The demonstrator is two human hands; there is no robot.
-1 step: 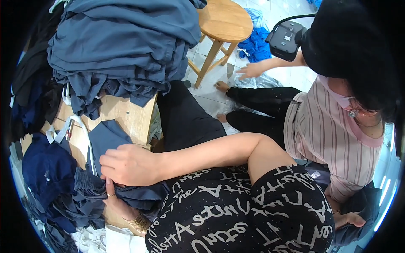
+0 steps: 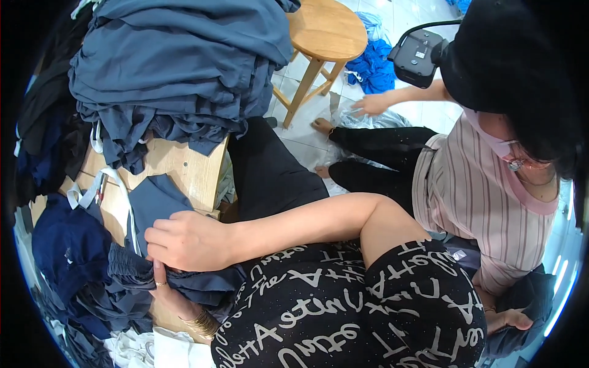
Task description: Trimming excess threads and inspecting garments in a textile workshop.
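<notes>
On the pale wood-grained table [image 2: 189,167], a dark blue-grey garment [image 2: 130,268] lies bunched, its band ribbed and gathered. Left hand [image 2: 170,297]: grasping it, one ringed digit across the cloth. Right hand [image 2: 189,240]: curled against it, fingertips hidden; grip cannot be determined. Beyond: rumpled cloth stack [image 2: 178,58].

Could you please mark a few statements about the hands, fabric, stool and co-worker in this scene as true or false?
1. The right hand is far from the left hand. False: they are close together at the gathered garment.
2. Gold-coloured bangles are on the left wrist. True.
3. A large pile of blue-grey fabric lies on the wooden table. True.
4. The stool is blue with a square seat. False: it is wooden with a round seat.
5. The co-worker's top is striped. True.
</notes>
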